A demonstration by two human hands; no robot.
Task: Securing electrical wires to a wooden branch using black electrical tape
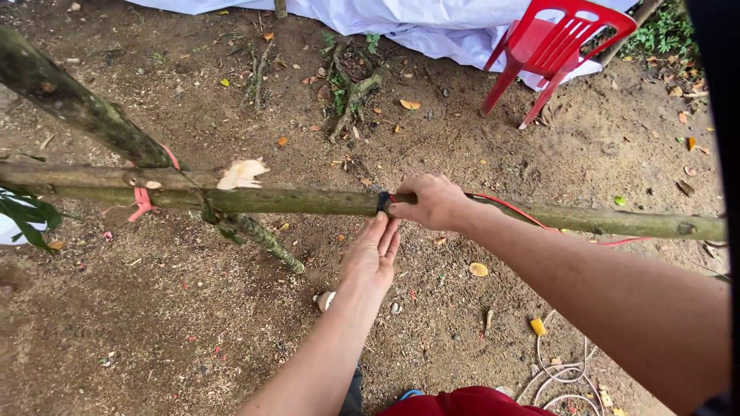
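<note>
Head view: black band (383,202) half-hidden by right hand (433,202)

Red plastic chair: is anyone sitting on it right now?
No, the red plastic chair stands empty on the dirt, by the white sheet.

Two bare forearms, no sleeves, red garment (462,402) below

No packages, labels, signs or screens show anywhere around the long green-brown wooden pole (308,202) lying across the bare dirt.
</note>
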